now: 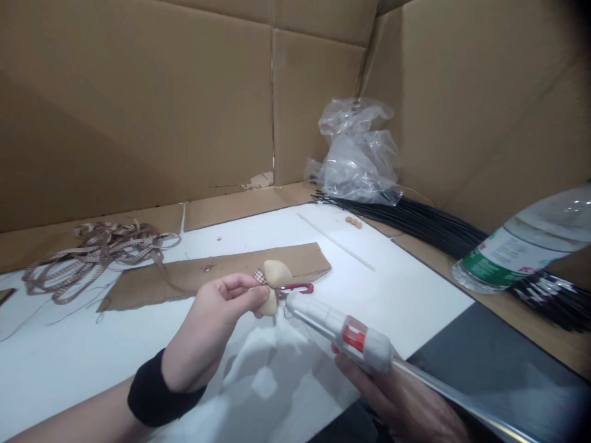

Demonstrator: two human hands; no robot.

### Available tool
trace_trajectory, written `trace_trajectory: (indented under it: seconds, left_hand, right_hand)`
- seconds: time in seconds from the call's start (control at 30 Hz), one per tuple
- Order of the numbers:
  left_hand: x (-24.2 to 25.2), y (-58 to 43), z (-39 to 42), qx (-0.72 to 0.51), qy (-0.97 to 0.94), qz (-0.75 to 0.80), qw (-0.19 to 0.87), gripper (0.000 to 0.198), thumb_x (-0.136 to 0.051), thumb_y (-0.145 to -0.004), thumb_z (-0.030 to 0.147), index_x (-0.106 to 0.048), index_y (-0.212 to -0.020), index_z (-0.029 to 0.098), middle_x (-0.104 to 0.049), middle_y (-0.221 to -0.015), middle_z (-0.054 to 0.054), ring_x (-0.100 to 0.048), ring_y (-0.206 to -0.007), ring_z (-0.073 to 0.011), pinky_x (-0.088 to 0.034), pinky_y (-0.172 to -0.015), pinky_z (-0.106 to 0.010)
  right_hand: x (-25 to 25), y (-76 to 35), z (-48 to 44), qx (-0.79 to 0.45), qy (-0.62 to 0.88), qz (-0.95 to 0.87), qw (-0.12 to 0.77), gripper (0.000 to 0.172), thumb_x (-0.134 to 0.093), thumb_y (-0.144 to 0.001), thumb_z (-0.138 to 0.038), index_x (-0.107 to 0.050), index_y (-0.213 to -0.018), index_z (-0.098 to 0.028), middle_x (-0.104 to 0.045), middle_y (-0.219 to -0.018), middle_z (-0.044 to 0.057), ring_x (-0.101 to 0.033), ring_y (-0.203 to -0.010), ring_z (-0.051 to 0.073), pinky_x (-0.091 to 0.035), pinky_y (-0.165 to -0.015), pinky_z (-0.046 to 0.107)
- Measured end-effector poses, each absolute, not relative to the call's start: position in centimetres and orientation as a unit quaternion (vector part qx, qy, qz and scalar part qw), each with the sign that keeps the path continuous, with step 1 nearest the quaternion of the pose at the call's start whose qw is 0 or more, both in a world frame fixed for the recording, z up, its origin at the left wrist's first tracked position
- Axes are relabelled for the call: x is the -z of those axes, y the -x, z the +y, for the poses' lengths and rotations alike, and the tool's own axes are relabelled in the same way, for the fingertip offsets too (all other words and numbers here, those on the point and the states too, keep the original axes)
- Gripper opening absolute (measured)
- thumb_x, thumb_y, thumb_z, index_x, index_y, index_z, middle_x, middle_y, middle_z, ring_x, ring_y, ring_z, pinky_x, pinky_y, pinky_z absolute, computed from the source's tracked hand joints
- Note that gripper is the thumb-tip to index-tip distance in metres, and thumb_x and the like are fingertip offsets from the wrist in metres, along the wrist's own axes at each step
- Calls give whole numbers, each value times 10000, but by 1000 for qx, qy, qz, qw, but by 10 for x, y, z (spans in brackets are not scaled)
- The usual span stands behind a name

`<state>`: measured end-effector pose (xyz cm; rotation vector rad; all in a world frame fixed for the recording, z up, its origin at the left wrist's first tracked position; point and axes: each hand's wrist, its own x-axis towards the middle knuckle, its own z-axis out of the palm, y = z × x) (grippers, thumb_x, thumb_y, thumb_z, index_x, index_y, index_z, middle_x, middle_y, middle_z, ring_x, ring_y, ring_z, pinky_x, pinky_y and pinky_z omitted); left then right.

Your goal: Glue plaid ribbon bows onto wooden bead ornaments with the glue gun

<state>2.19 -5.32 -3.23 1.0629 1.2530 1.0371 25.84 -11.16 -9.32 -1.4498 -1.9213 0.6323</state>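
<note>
My left hand point(228, 304), with a black band at the wrist, pinches a small cream bow-shaped piece point(277, 273) between thumb and fingers. A bit of brown checked ribbon point(259, 275) shows beside the bow. From its right side sticks a red clip point(302, 287), partly behind the tool. My right hand point(388, 387) is wrapped round a white glue gun point(332, 320) with a red mark on its body. Its tip is right by the bow; whether they touch I cannot tell. A long clear glue stick point(455, 381) runs out of the gun's back end.
A cardboard strip point(161, 277) lies behind my left hand, near a heap of checked ribbon point(101, 252). Farther right are a thin white stick point(337, 241), small tan pieces point(353, 222), black rods point(429, 224), a clear plastic bag point(357, 157) and a tilted bottle point(517, 246). Cardboard walls surround the table.
</note>
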Motion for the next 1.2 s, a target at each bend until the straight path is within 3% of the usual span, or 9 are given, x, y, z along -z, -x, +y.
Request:
trace_trajectory:
  seconds: [0.1, 0.23, 0.37, 0.53, 0.7, 1.03, 1.13, 1.2]
  left_hand:
    - [29, -17, -49, -465, -444, 538, 545, 108, -667, -671, 243, -610, -665, 152, -619, -624, 6, -527, -623, -121, -380, -623, -228]
    - [28, -12, -45, -451, -447, 528, 564, 123, -642, -700, 260, -612, -685, 141, -617, -676, -9, -514, -652, -126, -374, -644, -243]
    - [27, -12, -47, -426, -460, 506, 593, 160, -597, -746, 291, -599, -694, 139, -587, -695, -16, -494, -675, -135, -362, -655, -260]
    - [23, -13, -51, -412, -462, 472, 628, 190, -569, -772, 315, -583, -694, 142, -578, -726, -28, -500, -711, -153, -364, -692, -281]
    - [23, -11, -52, -411, -466, 461, 633, 190, -567, -776, 315, -592, -725, 134, -582, -746, -34, -501, -721, -154, -368, -695, -279]
    - [26, -11, -50, -410, -447, 457, 651, 161, -574, -779, 280, -579, -696, 142, -574, -714, -3, -505, -700, -129, -384, -677, -247]
    - [26, -12, -50, -413, -446, 449, 655, 162, -569, -784, 263, -593, -682, 139, -589, -710, -4, -515, -689, -118, -395, -665, -228]
    - [25, -12, -52, -411, -440, 442, 665, 155, -563, -789, 256, -596, -691, 140, -595, -707, -6, -524, -680, -116, -403, -659, -226]
  right_hand:
    - [93, -269, -110, -194, 577, -735, 300, 296, -509, -750, -465, -661, -890, -253, -701, -881, 30, -660, -787, 233, -568, -609, 279]
    - [89, -280, -95, -135, 638, -686, 324, 366, -441, -819, -431, -602, -1068, -217, -633, -1102, 57, -552, -1054, 282, -472, -866, 388]
    - [75, -270, -67, -148, 647, -661, 351, 426, -411, -839, -431, -579, -1089, -129, -636, -1078, 102, -553, -1040, 293, -450, -873, 382]
    - [73, -255, -34, -129, 568, -720, 376, 400, -417, -849, -366, -526, -1152, -128, -572, -1182, 95, -491, -1125, 255, -373, -943, 347]
    - [86, -255, -18, -154, 577, -733, 324, 411, -394, -847, -365, -551, -1124, -106, -618, -1092, 133, -527, -1075, 289, -393, -899, 386]
    - [96, -264, -22, -188, 575, -732, 313, 441, -462, -802, -431, -514, -1149, -163, -590, -1111, 108, -527, -1051, 282, -410, -869, 397]
    - [101, -267, -44, -130, 612, -700, 343, 440, -551, -751, -436, -499, -1073, -140, -575, -1016, 128, -551, -948, 282, -443, -788, 408]
    - [103, -266, -64, -32, 624, -672, 398, 351, -603, -731, -380, -486, -966, -147, -554, -885, 106, -555, -829, 260, -455, -720, 409]
